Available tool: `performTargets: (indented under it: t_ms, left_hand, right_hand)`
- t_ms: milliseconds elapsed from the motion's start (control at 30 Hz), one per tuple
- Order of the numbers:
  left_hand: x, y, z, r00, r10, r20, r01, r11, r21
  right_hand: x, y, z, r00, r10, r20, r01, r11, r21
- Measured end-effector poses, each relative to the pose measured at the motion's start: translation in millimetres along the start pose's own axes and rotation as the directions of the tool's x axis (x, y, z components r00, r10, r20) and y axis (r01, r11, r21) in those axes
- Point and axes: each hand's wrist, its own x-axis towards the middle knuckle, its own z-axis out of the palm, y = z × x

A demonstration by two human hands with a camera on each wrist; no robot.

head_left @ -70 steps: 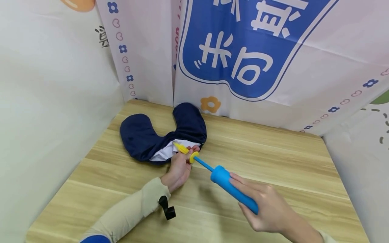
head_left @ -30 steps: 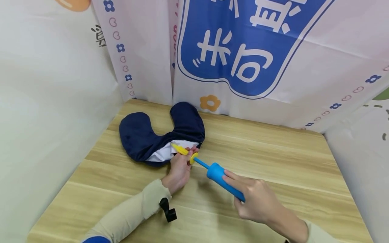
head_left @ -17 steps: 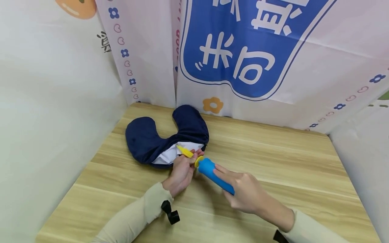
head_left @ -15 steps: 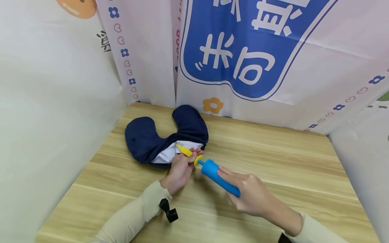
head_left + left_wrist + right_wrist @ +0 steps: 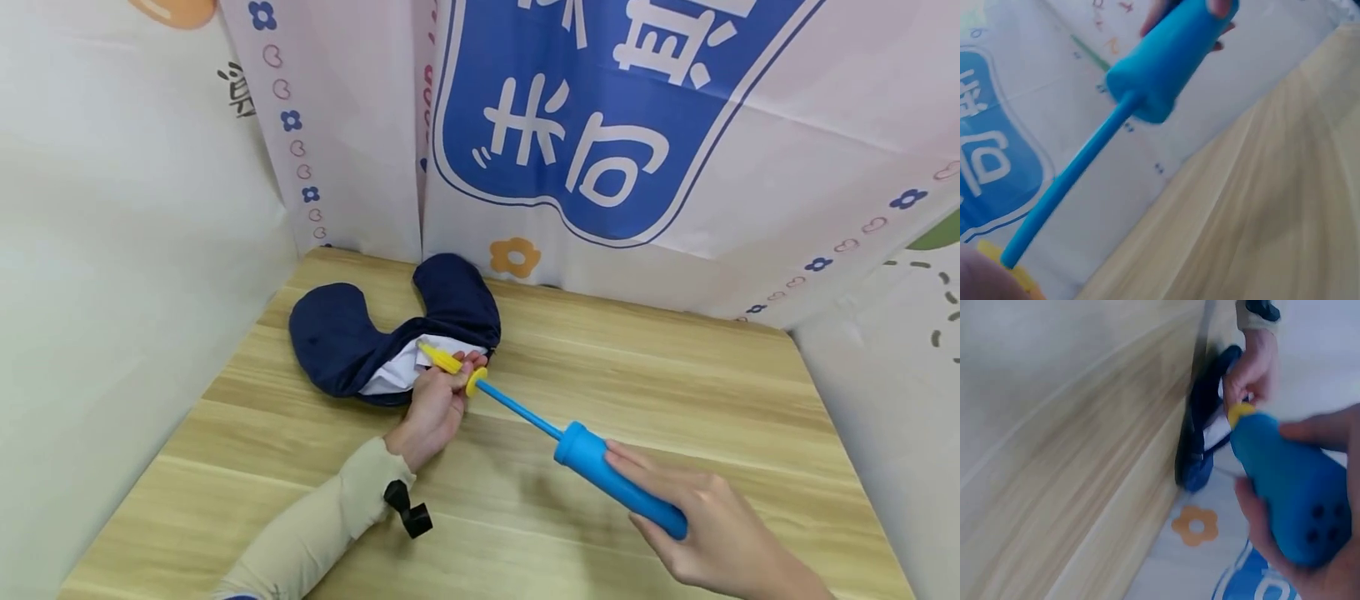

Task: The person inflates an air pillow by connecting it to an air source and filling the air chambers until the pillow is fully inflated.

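A navy U-shaped neck pillow (image 5: 330, 337) lies on the table, its cover open along the near side with a white inner lining (image 5: 393, 371) showing. My left hand (image 5: 435, 408) is at that opening and holds the yellow end of a hand pump, between the yellow nozzle (image 5: 441, 358) and the yellow disc (image 5: 476, 382). Whether the nozzle tip enters the lining I cannot tell. My right hand (image 5: 712, 525) grips the pump's blue barrel (image 5: 611, 475). A long stretch of thin blue rod (image 5: 521, 410) shows between disc and barrel, also in the left wrist view.
The wood-grain table (image 5: 675, 400) meets a printed white cloth backdrop (image 5: 360, 125) behind the pillow. Pale walls stand at the left and right. A black strap mount (image 5: 408, 508) sits on my left sleeve.
My right hand pushed the barrel in until it met the disc, then drew it back out toward the lower right, baring the rod. The left hand keeps its hold by the pillow.
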Motion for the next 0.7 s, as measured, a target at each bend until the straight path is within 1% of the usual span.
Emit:
performTargets:
  t_ms: [67,133,167,267,367,433,533,600,700]
  left_hand:
    - [-2.1,-2.5,2.4,1.0,0.008,-0.02,-0.009,1.0,-0.021]
    - [-4.5,-5.9,4.1,0.999,0.021,-0.048,-0.023,0.999,-0.032]
    - [-5.7,-7.5,4.8,0.998,0.028,-0.065,-0.03,0.999,-0.034]
    - [-12.1,-11.2,6.2,0.992,0.054,-0.111,-0.054,0.999,-0.001]
    - [-18.6,-12.9,9.2,0.99,0.079,-0.117,-0.074,0.996,0.043]
    - [-21.7,-13.8,11.2,0.993,0.07,-0.097,-0.066,0.997,0.046]
    - [-22.0,-14.6,10.9,0.999,0.037,-0.028,-0.036,0.999,0.038]
    - [-20.7,-14.1,6.3,1.0,0.018,0.016,-0.019,0.999,0.039]
    - [-18.4,-8.7,-3.5,0.998,0.003,0.058,-0.007,0.998,0.063]
  right_hand:
    - [11,-3,6.1,0.997,-0.048,-0.057,0.046,0.998,-0.033]
    - [25,-6,15.2,0.993,-0.079,-0.09,0.074,0.996,-0.056]
    - [32,-8,20.2,0.993,-0.082,-0.09,0.076,0.995,-0.067]
    - [51,-12,36.3,0.994,-0.073,-0.083,0.067,0.996,-0.064]
    - [69,-16,51.0,0.994,-0.075,-0.085,0.071,0.996,-0.058]
    - [78,-17,57.7,0.992,-0.086,-0.095,0.081,0.995,-0.056]
    - [85,-14,61.0,0.992,-0.094,-0.086,0.092,0.995,-0.038]
    - [84,-10,59.5,0.994,-0.094,-0.06,0.094,0.996,-0.004]
    - [70,-4,53.7,0.996,-0.093,-0.015,0.094,0.994,0.057]
